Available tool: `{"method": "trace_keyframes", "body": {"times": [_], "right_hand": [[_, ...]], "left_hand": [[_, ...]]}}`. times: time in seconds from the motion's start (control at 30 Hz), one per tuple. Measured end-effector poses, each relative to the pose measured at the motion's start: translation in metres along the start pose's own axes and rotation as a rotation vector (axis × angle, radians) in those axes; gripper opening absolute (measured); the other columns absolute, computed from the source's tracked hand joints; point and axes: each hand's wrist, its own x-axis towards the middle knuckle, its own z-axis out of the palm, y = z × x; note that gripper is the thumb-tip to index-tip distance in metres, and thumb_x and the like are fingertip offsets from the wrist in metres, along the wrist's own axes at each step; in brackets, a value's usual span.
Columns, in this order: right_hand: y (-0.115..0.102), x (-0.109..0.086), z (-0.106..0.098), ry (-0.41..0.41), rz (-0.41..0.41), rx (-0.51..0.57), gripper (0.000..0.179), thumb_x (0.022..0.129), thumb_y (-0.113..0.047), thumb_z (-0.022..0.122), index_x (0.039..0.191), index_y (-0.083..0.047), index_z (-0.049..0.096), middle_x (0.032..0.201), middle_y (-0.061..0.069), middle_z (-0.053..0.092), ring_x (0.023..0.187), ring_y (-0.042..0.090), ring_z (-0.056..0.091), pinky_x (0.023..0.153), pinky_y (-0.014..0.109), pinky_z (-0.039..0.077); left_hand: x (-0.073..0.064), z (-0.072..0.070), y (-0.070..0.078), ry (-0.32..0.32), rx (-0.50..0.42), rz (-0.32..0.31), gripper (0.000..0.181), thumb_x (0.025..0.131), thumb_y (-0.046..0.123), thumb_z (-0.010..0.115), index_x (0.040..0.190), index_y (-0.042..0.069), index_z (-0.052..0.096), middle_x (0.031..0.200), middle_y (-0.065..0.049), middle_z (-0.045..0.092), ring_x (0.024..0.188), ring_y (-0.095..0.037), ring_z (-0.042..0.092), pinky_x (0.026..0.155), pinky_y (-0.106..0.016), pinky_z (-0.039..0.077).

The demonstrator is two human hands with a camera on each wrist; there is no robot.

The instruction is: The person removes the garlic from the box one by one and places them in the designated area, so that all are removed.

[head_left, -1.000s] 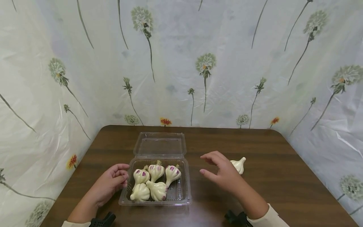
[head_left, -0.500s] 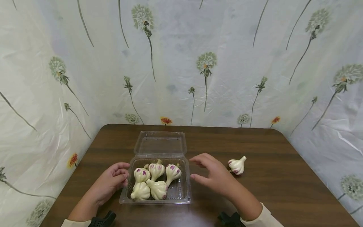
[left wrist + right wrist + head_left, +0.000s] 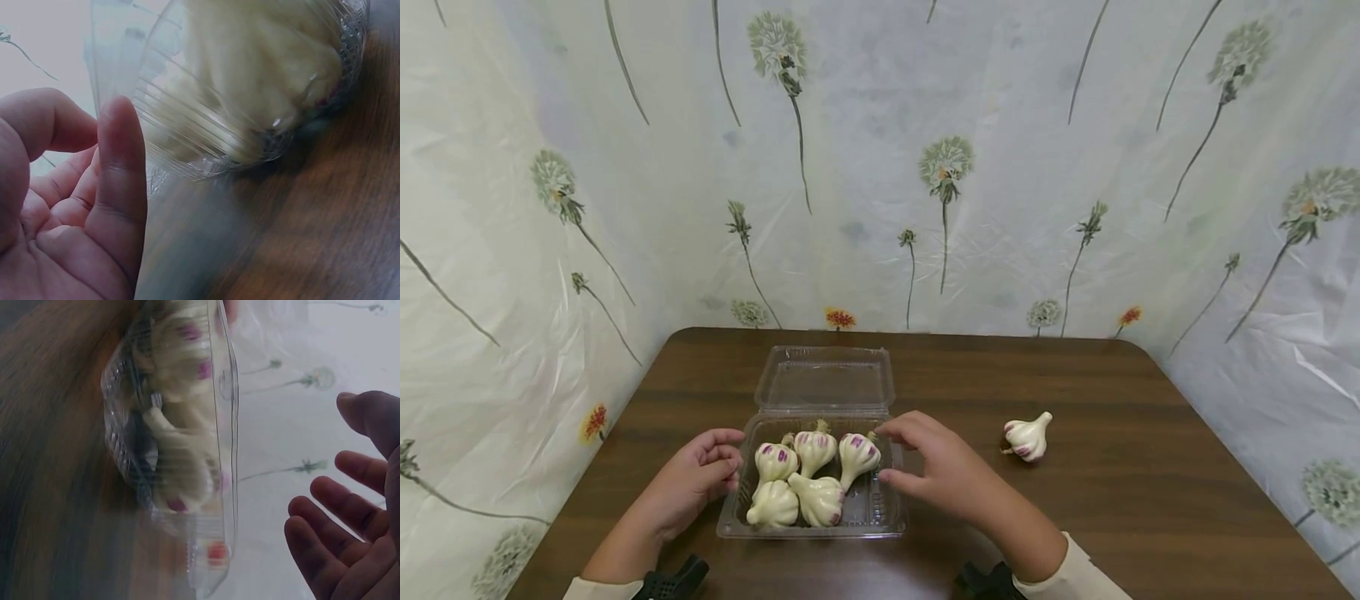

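A clear plastic clamshell container (image 3: pixel 880 521) stands on the table with its lid (image 3: pixel 826 379) folded back. Several glossy cream garlic bulbs with purple marks, one of them a garlic bulb (image 3: pixel 820 500) near the front, lie inside it. My left hand (image 3: pixel 696 483) is at the container's left rim; in the left wrist view its thumb and forefinger pinch the plastic edge. Over the right rim hovers my right hand (image 3: pixel 943 471), fingers spread and holding nothing, its fingertips close to the upper right garlic bulb (image 3: pixel 857 457). A single garlic bulb (image 3: pixel 1027 437) lies on the table further right.
The brown wood-grain table (image 3: pixel 1112 500) has rounded far corners. A pale sheet (image 3: pixel 865 167) printed with dandelions hangs behind it and at both sides. Black straps (image 3: pixel 673 579) sit at both wrists.
My right hand has moved left, away from the loose garlic bulb, to above the container's right rim, uncovering that bulb. The left hand and the container have stayed in place.
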Motion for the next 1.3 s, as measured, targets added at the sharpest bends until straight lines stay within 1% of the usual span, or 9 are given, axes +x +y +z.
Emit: {"method": "trace_keyframes", "body": {"times": [0.1, 0.17, 0.27, 0.47, 0.53, 0.73, 0.87, 1.03, 1.3], "right_hand": [[-0.002, 0.001, 0.003, -0.007, 0.006, -0.008, 0.048, 0.094, -0.033, 0.080, 0.136, -0.016, 0.065, 0.130, -0.002, 0.065, 0.114, 0.015, 0.063, 0.098, 0.038, 0.056], [-0.005, 0.003, 0.005, -0.024, 0.021, 0.000, 0.049, 0.094, -0.033, 0.080, 0.137, -0.015, 0.064, 0.131, -0.003, 0.064, 0.115, 0.016, 0.063, 0.098, 0.040, 0.056], [-0.008, 0.007, 0.008, -0.058, 0.046, 0.005, 0.051, 0.095, -0.034, 0.079, 0.140, -0.016, 0.063, 0.133, -0.002, 0.063, 0.119, 0.019, 0.062, 0.099, 0.043, 0.055], [-0.016, 0.018, 0.013, -0.113, 0.065, 0.000, 0.053, 0.094, -0.030, 0.081, 0.141, -0.016, 0.062, 0.137, -0.001, 0.061, 0.130, 0.018, 0.058, 0.108, 0.048, 0.051], [-0.018, 0.021, 0.015, -0.126, 0.070, -0.006, 0.054, 0.093, -0.030, 0.081, 0.141, -0.016, 0.062, 0.138, -0.001, 0.060, 0.131, 0.017, 0.057, 0.110, 0.047, 0.050], [-0.020, 0.025, 0.024, -0.153, 0.097, -0.010, 0.055, 0.094, -0.032, 0.080, 0.142, -0.015, 0.060, 0.140, 0.000, 0.059, 0.128, 0.017, 0.058, 0.106, 0.044, 0.053], [-0.022, 0.026, 0.029, -0.161, 0.105, -0.002, 0.056, 0.094, -0.032, 0.080, 0.143, -0.014, 0.060, 0.141, 0.001, 0.058, 0.128, 0.018, 0.058, 0.107, 0.044, 0.052], [-0.025, 0.028, 0.033, -0.177, 0.117, -0.002, 0.057, 0.094, -0.035, 0.080, 0.144, -0.015, 0.059, 0.141, 0.000, 0.058, 0.129, 0.017, 0.057, 0.107, 0.044, 0.052], [-0.028, 0.032, 0.036, -0.214, 0.152, -0.020, 0.058, 0.095, -0.038, 0.078, 0.144, -0.016, 0.059, 0.142, 0.001, 0.058, 0.128, 0.018, 0.058, 0.107, 0.043, 0.052]], "left_hand": [[0.000, 0.000, 0.000, -0.004, -0.001, 0.000, 0.045, 0.106, 0.004, 0.056, 0.144, -0.008, 0.036, 0.100, 0.000, 0.061, 0.085, -0.012, 0.064, 0.079, -0.025, 0.060], [0.000, 0.000, -0.001, -0.004, -0.003, -0.001, 0.045, 0.106, 0.004, 0.056, 0.144, -0.007, 0.036, 0.100, 0.000, 0.061, 0.085, -0.011, 0.064, 0.080, -0.025, 0.060], [0.000, 0.000, -0.001, 0.001, -0.003, -0.001, 0.045, 0.106, 0.004, 0.056, 0.144, -0.007, 0.037, 0.101, 0.000, 0.061, 0.086, -0.011, 0.064, 0.080, -0.025, 0.060], [0.000, 0.000, 0.000, 0.009, 0.004, 0.004, 0.046, 0.106, 0.006, 0.057, 0.145, -0.007, 0.036, 0.102, 0.000, 0.061, 0.086, -0.011, 0.064, 0.080, -0.025, 0.061], [0.000, 0.000, 0.000, 0.007, 0.006, 0.003, 0.046, 0.106, 0.006, 0.057, 0.145, -0.007, 0.036, 0.102, 0.000, 0.061, 0.087, -0.011, 0.064, 0.080, -0.025, 0.061], [0.001, -0.001, -0.001, -0.001, 0.002, 0.006, 0.046, 0.107, 0.007, 0.057, 0.145, -0.007, 0.036, 0.102, -0.001, 0.061, 0.087, -0.012, 0.064, 0.080, -0.026, 0.061], [0.001, -0.002, -0.003, -0.010, 0.000, 0.009, 0.045, 0.106, 0.007, 0.057, 0.144, -0.007, 0.036, 0.101, 0.000, 0.061, 0.086, -0.012, 0.064, 0.080, -0.026, 0.061], [0.000, -0.004, -0.005, -0.016, 0.000, 0.012, 0.045, 0.106, 0.007, 0.058, 0.144, -0.006, 0.037, 0.100, 0.000, 0.061, 0.087, -0.012, 0.064, 0.080, -0.026, 0.061], [0.000, -0.002, -0.004, 0.002, -0.002, 0.008, 0.044, 0.106, 0.005, 0.057, 0.144, -0.006, 0.037, 0.101, -0.001, 0.060, 0.087, -0.011, 0.063, 0.080, -0.026, 0.061]]}}
